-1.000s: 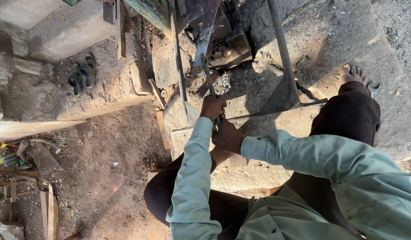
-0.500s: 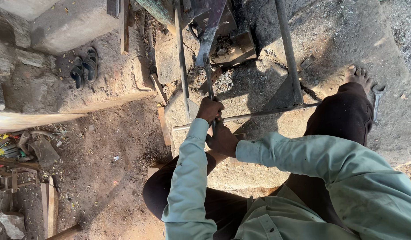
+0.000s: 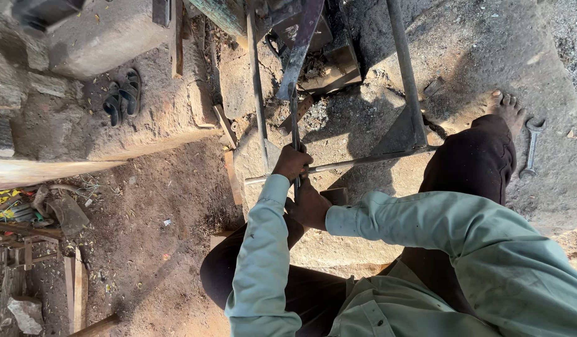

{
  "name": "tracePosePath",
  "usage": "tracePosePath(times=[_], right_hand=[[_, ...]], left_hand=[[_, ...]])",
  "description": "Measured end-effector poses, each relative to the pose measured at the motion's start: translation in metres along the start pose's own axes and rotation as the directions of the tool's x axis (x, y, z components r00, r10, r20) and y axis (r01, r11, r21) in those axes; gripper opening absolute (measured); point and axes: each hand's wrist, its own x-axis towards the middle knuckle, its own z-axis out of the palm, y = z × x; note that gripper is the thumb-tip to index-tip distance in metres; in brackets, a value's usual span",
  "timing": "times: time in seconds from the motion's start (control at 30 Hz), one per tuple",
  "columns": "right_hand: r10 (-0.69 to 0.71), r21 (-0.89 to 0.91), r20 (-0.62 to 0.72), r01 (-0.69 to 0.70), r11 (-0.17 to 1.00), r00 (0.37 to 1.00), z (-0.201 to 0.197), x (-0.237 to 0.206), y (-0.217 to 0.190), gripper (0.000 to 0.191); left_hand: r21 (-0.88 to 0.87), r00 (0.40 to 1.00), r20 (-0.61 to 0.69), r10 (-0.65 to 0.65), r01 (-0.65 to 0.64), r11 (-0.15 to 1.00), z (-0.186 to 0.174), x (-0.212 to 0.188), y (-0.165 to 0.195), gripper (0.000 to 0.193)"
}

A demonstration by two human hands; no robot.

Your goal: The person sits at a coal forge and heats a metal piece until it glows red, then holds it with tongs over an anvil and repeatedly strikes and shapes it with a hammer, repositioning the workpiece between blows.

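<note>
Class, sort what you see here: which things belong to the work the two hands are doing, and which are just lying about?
In use:
left hand and right hand, both gripping the thin metal rod
dark metal machine the rod runs up to

Lying about:
spanner by the bare foot
pair of sandals
wooden planks

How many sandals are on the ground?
2: one sandal and a second sandal lie touching side by side on the raised dirt ledge at upper left, far from both hands. Others may lie out of view.
</note>
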Motion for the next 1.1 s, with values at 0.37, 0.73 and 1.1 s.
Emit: tracePosePath(times=[0.37, 0.73, 1.1], right_hand=[[-0.047, -0.107, -0.072, 0.039, 0.994, 0.996, -0.013, -0.018, -0.019, 0.086], [-0.128, -0.120, 0.054, 0.134, 0.984, 0.990, -0.036, 0.032, 0.031, 0.038], [0.033, -0.254, -0.158, -0.073, 0.965, 0.987, -0.086, 0.049, 0.024, 0.037]], left_hand=[[-0.125, 0.997, 0.075, -0.016, 0.025, 0.992, -0.001, -0.014, -0.005, 0.027], [-0.408, 0.973, -0.205, -0.104, 0.011, 0.913, 0.004, 0.015, 0.003, 0.023], [-0.255, 0.938, -0.341, -0.058, -0.033, 0.966, 0.043, 0.059, 0.050, 0.015]])
